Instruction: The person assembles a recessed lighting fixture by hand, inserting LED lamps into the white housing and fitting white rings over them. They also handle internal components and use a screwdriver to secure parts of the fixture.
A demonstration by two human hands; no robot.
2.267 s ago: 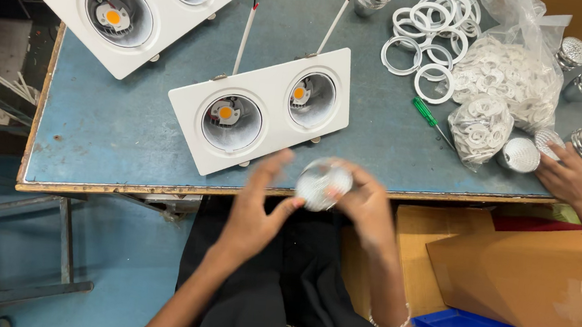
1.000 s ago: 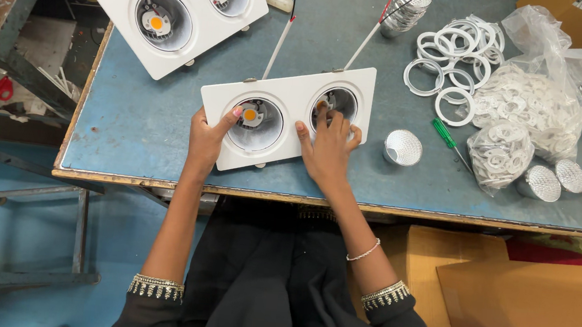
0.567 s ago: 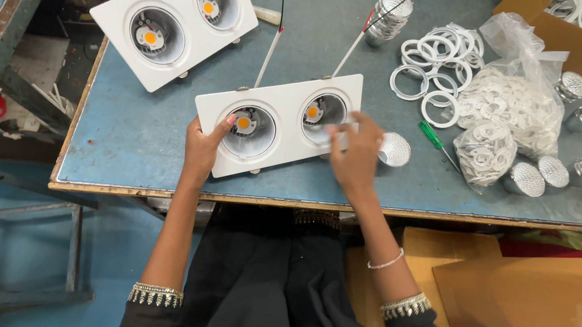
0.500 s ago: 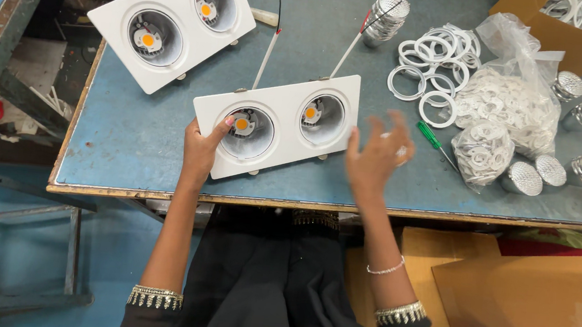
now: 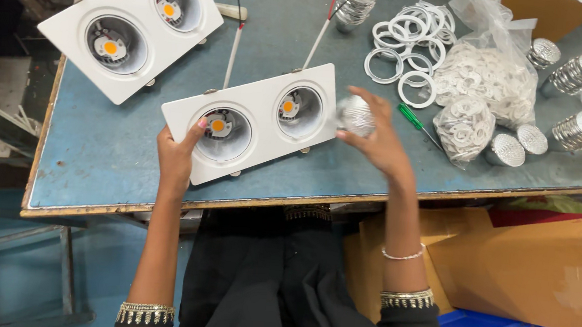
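The left hand (image 5: 176, 159) rests on the near-left end of the white 2-lamp fixture (image 5: 255, 128), which lies close to the near edge of the surface (image 5: 91, 173). Its grip is partly closed: fingers curl over the rim of the left recess, thumb at the fixture's edge, steadying the housing without lifting it.

The right hand (image 5: 378, 140) is raised just off the right end of the same fixture. Its grip is closed around 1 faceted silver reflector cup (image 5: 356, 115), pinched between fingertips and thumb, held in the air beside the right recess and not yet seated.

Both recesses show an orange emitter at the centre and no reflector.

Step in hand, as judged: fitting the reflector into the right recess, with the left hand bracing the housing. The next move calls for lining the cup up over the opening, narrow end down, and pressing it in square so it does not tilt against the emitter.

Surroundings:
- A second white 2-lamp fixture (image 5: 134, 24) lies toward the far-left corner.
- Loose white rings (image 5: 408, 54) and 2 clear bags of white parts (image 5: 487, 79) lie toward the far edge, right of centre.
- Spare silver reflectors (image 5: 578, 131) stand near the right edge.
- A green-handled screwdriver (image 5: 413, 118) lies just beyond the right hand.
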